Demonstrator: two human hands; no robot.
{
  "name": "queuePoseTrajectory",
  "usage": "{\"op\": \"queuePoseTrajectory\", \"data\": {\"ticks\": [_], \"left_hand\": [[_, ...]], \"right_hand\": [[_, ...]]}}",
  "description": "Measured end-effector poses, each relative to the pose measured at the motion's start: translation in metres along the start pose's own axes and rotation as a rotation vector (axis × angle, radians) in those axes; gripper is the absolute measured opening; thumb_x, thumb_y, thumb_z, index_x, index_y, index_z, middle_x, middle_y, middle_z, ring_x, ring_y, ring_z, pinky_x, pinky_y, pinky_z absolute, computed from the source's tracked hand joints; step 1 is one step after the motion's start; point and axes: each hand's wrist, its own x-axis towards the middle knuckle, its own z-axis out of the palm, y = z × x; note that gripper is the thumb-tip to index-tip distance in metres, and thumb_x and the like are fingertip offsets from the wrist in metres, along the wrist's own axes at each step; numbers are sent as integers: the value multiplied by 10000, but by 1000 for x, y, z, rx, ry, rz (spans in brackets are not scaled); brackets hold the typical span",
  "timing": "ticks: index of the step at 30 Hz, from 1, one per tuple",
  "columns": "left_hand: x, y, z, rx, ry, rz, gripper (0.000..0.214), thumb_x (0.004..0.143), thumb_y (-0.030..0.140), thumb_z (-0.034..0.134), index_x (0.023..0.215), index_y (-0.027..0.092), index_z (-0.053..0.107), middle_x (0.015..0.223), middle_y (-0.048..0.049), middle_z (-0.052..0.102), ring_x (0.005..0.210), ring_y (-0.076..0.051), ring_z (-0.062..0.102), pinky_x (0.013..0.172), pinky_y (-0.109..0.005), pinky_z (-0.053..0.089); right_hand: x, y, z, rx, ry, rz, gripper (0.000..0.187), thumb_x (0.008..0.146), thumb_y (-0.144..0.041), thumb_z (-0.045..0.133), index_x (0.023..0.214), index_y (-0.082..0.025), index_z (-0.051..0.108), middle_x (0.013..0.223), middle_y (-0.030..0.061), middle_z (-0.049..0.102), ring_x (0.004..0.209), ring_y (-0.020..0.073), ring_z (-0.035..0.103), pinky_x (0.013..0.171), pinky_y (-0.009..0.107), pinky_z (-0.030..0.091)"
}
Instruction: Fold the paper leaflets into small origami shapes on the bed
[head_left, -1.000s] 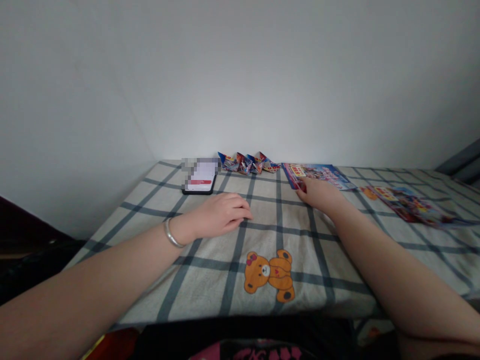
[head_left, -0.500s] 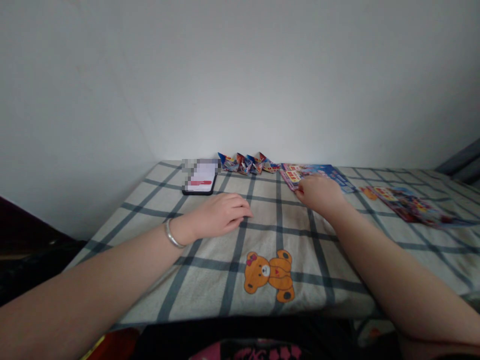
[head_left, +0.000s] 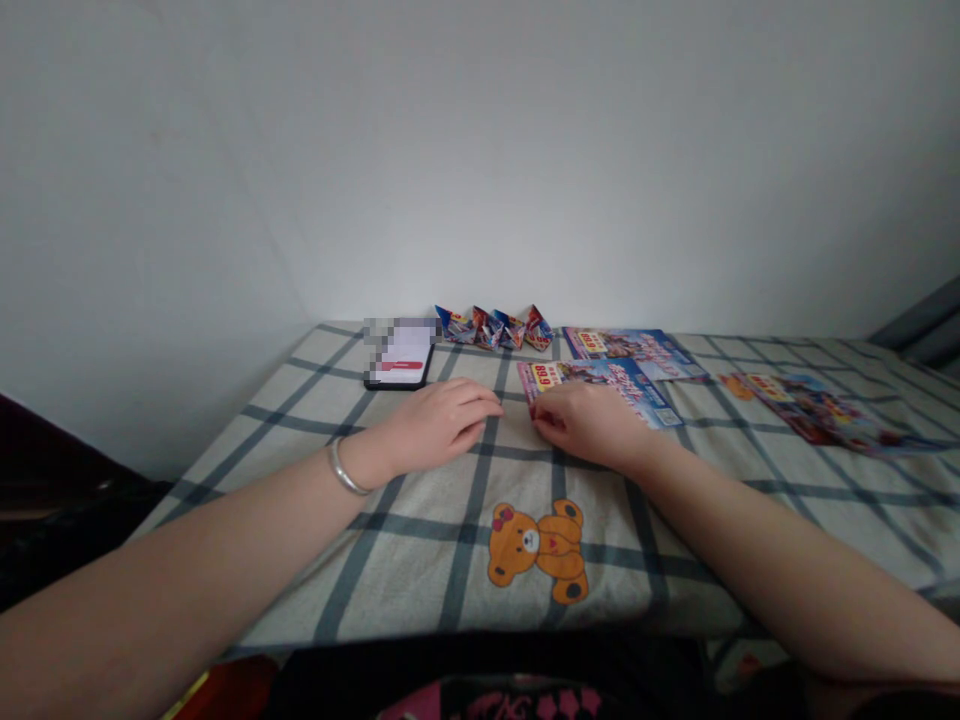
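My right hand (head_left: 592,425) pinches the near corner of a colourful printed leaflet (head_left: 600,385) that lies flat on the checked cloth (head_left: 420,520). My left hand (head_left: 435,425) rests palm down on the cloth just left of it, fingers loosely curled and holding nothing, a silver bangle (head_left: 341,468) on its wrist. A stack of similar leaflets (head_left: 637,345) lies behind the pulled one. Several small folded paper shapes (head_left: 495,327) sit in a row against the wall.
A phone (head_left: 401,355) with a lit screen lies at the back left of the cloth. Another leaflet (head_left: 817,410) lies far right. An orange bear print (head_left: 540,548) marks the cloth near me. A white wall rises directly behind.
My right hand took one leaflet off the stack at the back and slid it left and toward me. The left hand stayed where it was.
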Motion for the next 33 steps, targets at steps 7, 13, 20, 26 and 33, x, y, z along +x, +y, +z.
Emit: {"op": "queuePoseTrajectory", "data": {"ticks": [7,13,20,26,33], "left_hand": [[1,2,-3,-20,12,-71,299,939,182,488,1217,171,594,1242,-96,624,1153,-210,573,1017,-418,475],[0,-1,0,-7,-53,-120,334,971,256,475,1276,165,575,1349,-98,585,1239,-206,543,1076,-407,428],[-5,-9,4,33,-197,-99,493,973,415,489,1390,153,489,1496,-128,434,1400,-227,390,1155,-410,315],[-7,-5,1,131,-198,-33,557,943,491,522,1375,140,512,1449,-155,487,1345,-277,452,1124,-443,343],[-1,3,-8,163,-133,34,321,958,371,525,1180,176,651,1199,-97,675,1057,-248,635,915,-409,491]], "right_hand": [[0,-5,6,369,-22,-373,193,945,-268,529,971,-237,718,1013,10,732,993,153,658,895,287,478],[3,-4,8,604,-68,-478,180,946,-311,571,1004,-232,722,1054,29,741,1023,147,666,935,301,497],[4,1,5,549,-41,-437,237,956,-357,537,991,-207,716,1064,64,731,1028,171,658,939,333,491],[9,21,10,275,82,-75,344,1006,-324,389,1033,-191,705,1105,67,719,1067,181,636,984,324,452],[12,43,24,-33,57,245,519,933,-486,494,1312,-142,580,1408,162,543,1306,310,491,1126,491,311]]}}
